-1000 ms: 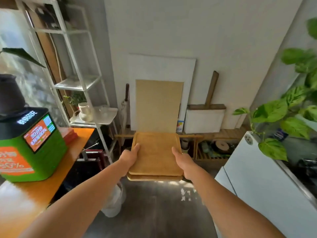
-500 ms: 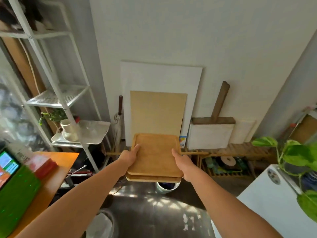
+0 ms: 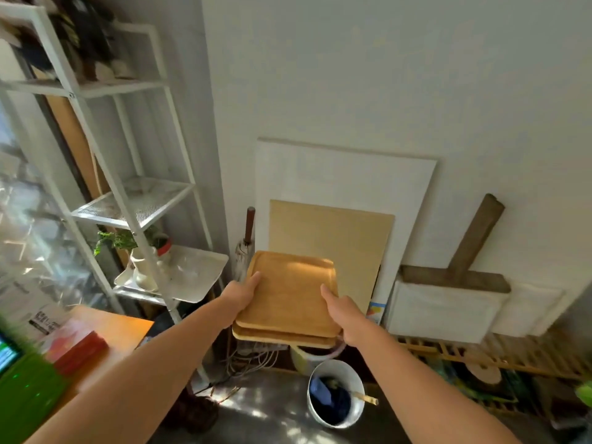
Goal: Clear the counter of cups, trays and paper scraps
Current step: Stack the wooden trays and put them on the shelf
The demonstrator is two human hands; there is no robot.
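Left hand [image 3: 241, 294] and right hand [image 3: 344, 312] grip the stacked wooden trays [image 3: 288, 296] by the sides, thumbs on top; fingers underneath hidden, tray count unclear.

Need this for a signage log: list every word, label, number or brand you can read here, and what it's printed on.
Nothing here can be read.
White box on the orange counter: dark print, too blurred to read.
Green machine's screen: blurred and cut off by the frame edge.
Coloured sheet behind the boards: no letters can be made out.
Trays: no print shows.
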